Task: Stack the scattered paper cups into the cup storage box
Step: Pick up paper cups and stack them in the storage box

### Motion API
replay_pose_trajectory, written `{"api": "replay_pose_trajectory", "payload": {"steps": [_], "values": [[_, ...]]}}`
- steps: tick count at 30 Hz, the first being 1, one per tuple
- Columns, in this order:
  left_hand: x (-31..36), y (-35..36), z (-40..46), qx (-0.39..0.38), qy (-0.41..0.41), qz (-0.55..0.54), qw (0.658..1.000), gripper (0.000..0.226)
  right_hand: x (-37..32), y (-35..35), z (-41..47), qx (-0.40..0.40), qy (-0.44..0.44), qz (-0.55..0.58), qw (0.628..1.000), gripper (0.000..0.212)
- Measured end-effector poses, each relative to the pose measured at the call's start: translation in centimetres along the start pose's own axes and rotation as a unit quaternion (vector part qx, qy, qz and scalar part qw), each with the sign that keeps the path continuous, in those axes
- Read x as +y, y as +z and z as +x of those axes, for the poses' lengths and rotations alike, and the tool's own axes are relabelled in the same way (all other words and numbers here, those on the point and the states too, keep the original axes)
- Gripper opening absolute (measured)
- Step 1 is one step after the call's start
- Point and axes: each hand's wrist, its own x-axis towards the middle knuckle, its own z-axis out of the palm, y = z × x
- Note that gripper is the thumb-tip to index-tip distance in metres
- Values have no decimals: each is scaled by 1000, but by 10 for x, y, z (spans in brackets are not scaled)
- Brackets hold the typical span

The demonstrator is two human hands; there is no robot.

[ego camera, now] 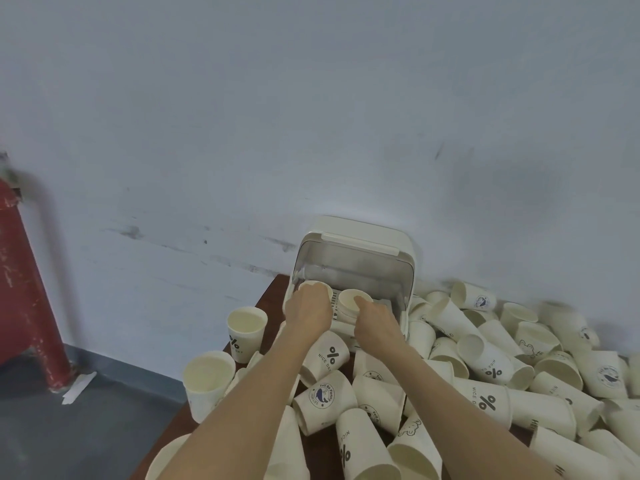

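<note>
A cream cup storage box with its clear lid raised stands at the back of the dark table, against the wall. Both of my hands reach into its open front. My left hand covers a paper cup at the box's left side and grips it from above. My right hand holds the rim of a second paper cup near the box's middle, thumb over its edge. Several white printed paper cups lie scattered across the table to the right and under my forearms.
Two cups stand upright at the table's left edge, one farther back and one closer. The table edge drops to a grey floor on the left, where a red post stands by the white wall.
</note>
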Motion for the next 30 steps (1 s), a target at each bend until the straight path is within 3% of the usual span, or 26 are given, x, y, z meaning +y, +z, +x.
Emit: {"api": "replay_pose_trajectory", "payload": {"steps": [8,23,30], "values": [[21,-19,-39,21,61,-2,998,24,-5,-17,-37,11,-10,31,999,41],[20,-35,-122,21,88,-72,993,28,-7,-24,-103,44,-87,65,993,39],[15,-50,-134,32,77,-72,994,28,-32,-13,-122,6,-109,56,992,17]]}}
